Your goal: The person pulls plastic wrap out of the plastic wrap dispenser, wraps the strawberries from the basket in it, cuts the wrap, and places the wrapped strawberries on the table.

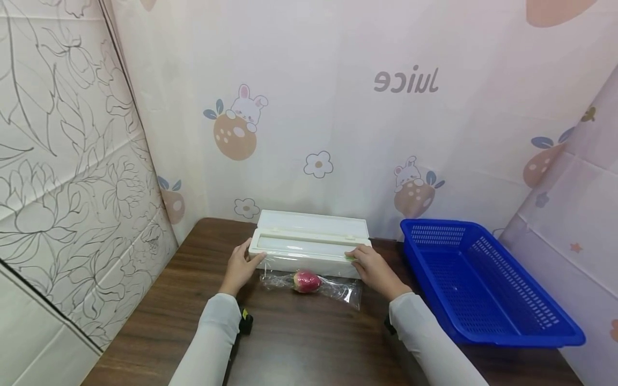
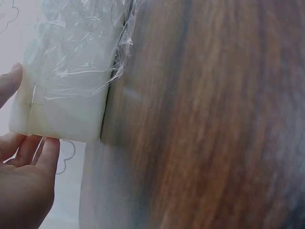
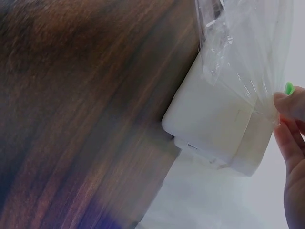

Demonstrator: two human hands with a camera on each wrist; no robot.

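Note:
A white plastic-wrap dispenser [image 1: 309, 264] lies on the table with its lid [image 1: 314, 222] raised at the back. My left hand [image 1: 239, 266] grips its left end, thumb on the front edge and fingers [image 2: 47, 155] around the end wall. At the right end, my right hand [image 1: 374, 269] pinches clear plastic wrap [image 3: 255, 71], which gathers into creases at the thumb and fingertips. A small green piece [image 3: 289, 88] shows at that thumb. In front of the dispenser lies a red fruit [image 1: 307, 281] with a yellowish end, film around it and spread to both sides.
A blue perforated basket [image 1: 497, 335] stands to the right of the right forearm. The brown wooden table [image 1: 289, 343] runs back to a printed curtain [image 1: 318, 107]. Another curtain [image 1: 72, 161] with line-drawn flowers hangs on the left.

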